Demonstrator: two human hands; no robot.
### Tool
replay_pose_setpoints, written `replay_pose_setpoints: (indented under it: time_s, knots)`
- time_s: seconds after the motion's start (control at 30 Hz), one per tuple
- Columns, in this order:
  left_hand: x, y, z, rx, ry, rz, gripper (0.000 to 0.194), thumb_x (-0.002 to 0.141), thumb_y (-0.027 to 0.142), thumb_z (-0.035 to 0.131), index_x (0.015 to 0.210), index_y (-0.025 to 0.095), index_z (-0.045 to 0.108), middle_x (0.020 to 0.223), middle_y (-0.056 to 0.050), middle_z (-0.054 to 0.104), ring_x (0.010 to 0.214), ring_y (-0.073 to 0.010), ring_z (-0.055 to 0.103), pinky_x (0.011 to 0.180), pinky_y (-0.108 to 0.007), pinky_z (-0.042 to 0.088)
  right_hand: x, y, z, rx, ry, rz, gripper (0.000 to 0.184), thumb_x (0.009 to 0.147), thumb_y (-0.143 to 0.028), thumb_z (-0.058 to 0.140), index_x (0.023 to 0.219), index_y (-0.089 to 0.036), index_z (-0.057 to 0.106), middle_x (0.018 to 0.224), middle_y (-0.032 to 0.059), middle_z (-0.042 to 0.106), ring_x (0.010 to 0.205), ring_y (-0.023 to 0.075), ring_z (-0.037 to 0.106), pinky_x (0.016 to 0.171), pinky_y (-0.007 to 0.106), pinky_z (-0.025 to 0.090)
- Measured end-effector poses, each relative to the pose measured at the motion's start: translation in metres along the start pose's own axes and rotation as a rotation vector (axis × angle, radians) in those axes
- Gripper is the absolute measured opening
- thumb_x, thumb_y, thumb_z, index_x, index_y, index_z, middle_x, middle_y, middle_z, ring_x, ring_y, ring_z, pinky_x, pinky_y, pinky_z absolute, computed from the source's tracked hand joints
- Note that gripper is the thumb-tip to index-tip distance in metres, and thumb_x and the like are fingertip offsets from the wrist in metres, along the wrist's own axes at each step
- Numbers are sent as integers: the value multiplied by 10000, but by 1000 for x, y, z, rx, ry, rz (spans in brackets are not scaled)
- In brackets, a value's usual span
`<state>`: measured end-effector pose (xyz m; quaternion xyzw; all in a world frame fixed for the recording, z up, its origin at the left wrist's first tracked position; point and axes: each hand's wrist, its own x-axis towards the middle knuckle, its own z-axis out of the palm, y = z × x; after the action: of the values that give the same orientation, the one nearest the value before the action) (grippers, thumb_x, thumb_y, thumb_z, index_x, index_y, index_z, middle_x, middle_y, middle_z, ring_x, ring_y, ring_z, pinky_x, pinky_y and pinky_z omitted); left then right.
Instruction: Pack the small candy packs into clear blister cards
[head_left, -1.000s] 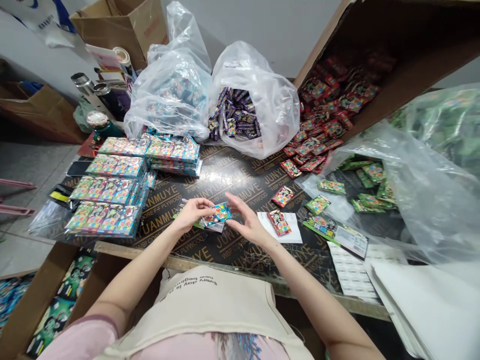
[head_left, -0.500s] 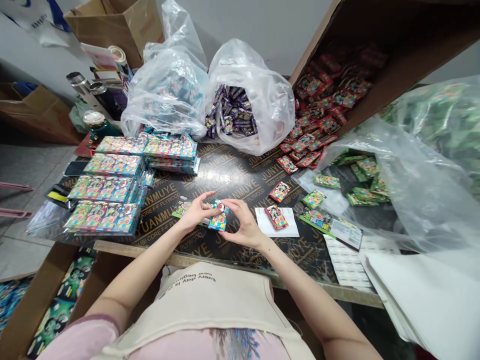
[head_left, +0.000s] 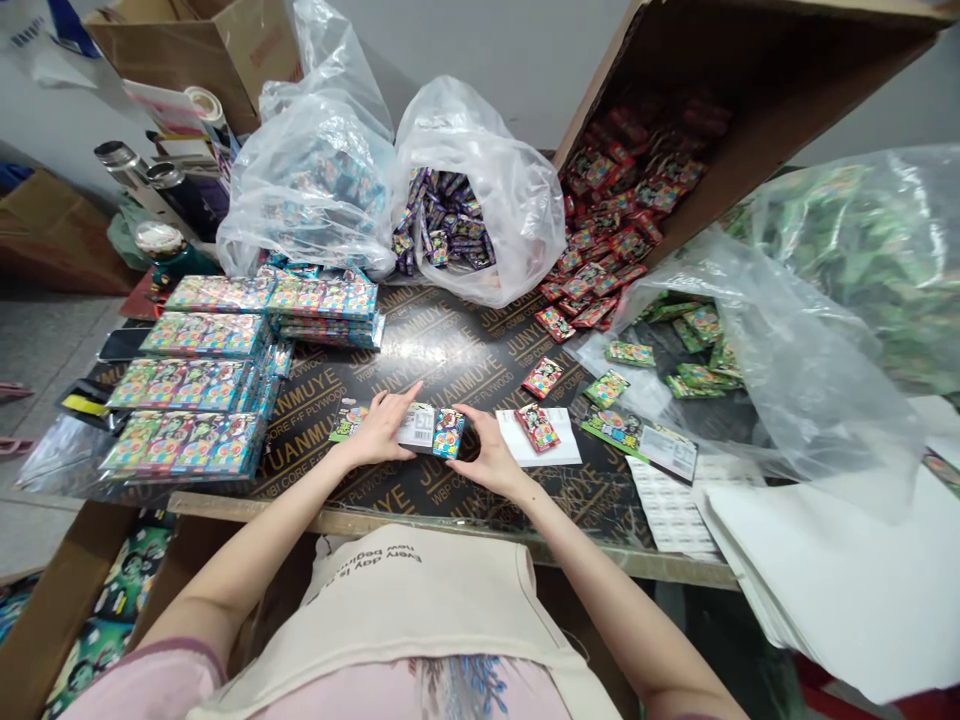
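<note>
A long printed card [head_left: 418, 424] lies low over the table, its green end sticking out left of my left hand [head_left: 379, 432]. The fingers and thumb of that hand span the card's long edges and hold it, with one finger pointing up and away. At the card's right end sits a small blue sachet [head_left: 448, 433], flat against it. My right hand [head_left: 486, 450] pinches the sachet between thumb and fingers. Just right of this hand, a red sachet [head_left: 538, 427] rests on a white paper sheet [head_left: 511, 448].
Stacked sachet packs [head_left: 180, 440] fill the left side. Behind stand plastic bags of blue sachets [head_left: 322, 190] and purple sachets [head_left: 454, 220]. A tipped cardboard box [head_left: 720, 120] spills red sachets. Green sachets [head_left: 701, 330] lie in a bag at right, near another card [head_left: 649, 448].
My left hand has drawn back left from the blue sachet onto the card, uncovering the barcode area. The sachet now sits at the card's right end. The whole view has shifted slightly.
</note>
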<state>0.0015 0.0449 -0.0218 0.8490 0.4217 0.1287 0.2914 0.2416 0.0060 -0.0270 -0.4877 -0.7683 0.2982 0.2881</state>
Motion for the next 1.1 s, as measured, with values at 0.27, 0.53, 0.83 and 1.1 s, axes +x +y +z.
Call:
replay_pose_setpoints:
  time_s: [0.27, 0.53, 0.83, 1.1]
  knots:
    - [-4, -3, -6, -59, 100, -28, 1220, 593, 318, 771, 1503, 232, -36, 1263, -104, 502, 1169, -293, 464, 1075, -493, 244, 16, -1, -2, -23, 58, -40, 954, 670, -456, 762, 1446, -244, 248, 1405, 137, 462, 1334, 326, 366, 1074, 543, 241]
    - [-3, -13, -2, -7, 176, -108, 1191, 589, 323, 787, 1501, 237, 27, 1281, -111, 483, 1177, -296, 447, 1052, -498, 279, 108, -2, 1, -30, 147, -74, 354, 902, -363, 507, 1235, -250, 548, 1071, 77, 688, 1061, 254, 577, 1021, 506, 305]
    - [3, -20, 21, 52, 146, -135, 1125, 573, 361, 778, 1490, 274, 132, 1282, -101, 493, 1205, -314, 447, 1094, -575, 232, 349, 32, 17, -259, 139, 58, 716, 783, -141, 551, 1451, -149, 294, 1424, 194, 353, 1221, 303, 466, 1007, 430, 394]
    - [5, -19, 22, 72, 114, -157, 1047, 579, 334, 760, 1468, 261, 212, 1326, -119, 480, 1225, -324, 438, 1095, -585, 251, 410, 36, 48, -296, 236, 298, 471, 922, -172, 327, 1385, -186, 407, 1496, 187, 248, 1232, 373, 393, 908, 511, 432]
